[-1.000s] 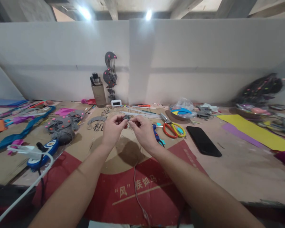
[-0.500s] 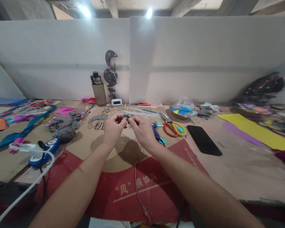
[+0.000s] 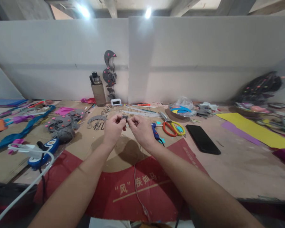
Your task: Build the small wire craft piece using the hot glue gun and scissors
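Note:
Above the cardboard sheet (image 3: 118, 163), my left hand (image 3: 114, 127) and my right hand (image 3: 140, 129) meet at the fingertips. Both pinch a small dark grey piece (image 3: 125, 117), perhaps felt; its exact shape is too small to make out. Left of my hands lies a grey crescent-shaped cutout (image 3: 97, 118) on the cardboard. Close to my right hand is a blue glue gun (image 3: 155, 131), partly covered by that hand. Scissors with red and yellow handles (image 3: 173, 126) lie just beyond it.
A black phone (image 3: 202, 139) lies at right, near yellow sheets (image 3: 254, 128). At the back stand a water bottle (image 3: 98, 91) and a small white clock (image 3: 116, 102). Grey pinned pieces (image 3: 61, 123) and a blue power strip (image 3: 44, 153) with a white cable occupy the left.
My hands stay almost in place, still pinching the small grey piece, with the fingertips shifted slightly. The whole view has moved a little.

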The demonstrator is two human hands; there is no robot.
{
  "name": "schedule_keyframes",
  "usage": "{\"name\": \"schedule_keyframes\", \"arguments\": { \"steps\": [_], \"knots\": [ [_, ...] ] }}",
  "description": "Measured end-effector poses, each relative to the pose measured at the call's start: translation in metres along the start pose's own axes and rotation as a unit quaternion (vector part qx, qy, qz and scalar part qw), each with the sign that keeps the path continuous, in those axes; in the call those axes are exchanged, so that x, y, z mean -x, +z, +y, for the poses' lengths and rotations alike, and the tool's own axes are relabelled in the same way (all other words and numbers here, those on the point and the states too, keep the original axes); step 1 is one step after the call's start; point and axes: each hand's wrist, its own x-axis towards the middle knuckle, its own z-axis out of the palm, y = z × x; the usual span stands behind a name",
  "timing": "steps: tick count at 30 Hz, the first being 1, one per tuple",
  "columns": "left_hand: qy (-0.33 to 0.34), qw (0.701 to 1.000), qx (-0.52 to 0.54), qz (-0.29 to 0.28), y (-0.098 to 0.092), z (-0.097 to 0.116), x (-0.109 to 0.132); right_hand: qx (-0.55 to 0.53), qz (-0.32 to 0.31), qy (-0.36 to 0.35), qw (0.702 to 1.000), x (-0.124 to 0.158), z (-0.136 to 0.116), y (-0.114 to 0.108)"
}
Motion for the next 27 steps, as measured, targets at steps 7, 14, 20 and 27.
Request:
{"name": "schedule_keyframes", "arguments": {
  "steps": [7, 14, 20, 27],
  "knots": [
    [-0.007, 0.998, 0.046, -0.039, 0.001, -0.004, 0.0, -0.088, 0.015, 0.084, 0.992, -0.003, 0.004, 0.002],
    [-0.066, 0.977, 0.119, -0.162, 0.003, -0.001, -0.001, -0.172, -0.013, 0.117, 0.978, -0.009, 0.028, -0.002],
    [-0.084, 0.978, 0.028, -0.189, -0.006, 0.001, -0.006, -0.069, -0.057, 0.058, 0.994, -0.008, 0.033, -0.015],
    [-0.017, 0.972, -0.119, -0.202, -0.007, 0.012, 0.0, 0.104, -0.093, -0.041, 0.989, -0.005, 0.016, -0.025]
  ]
}}
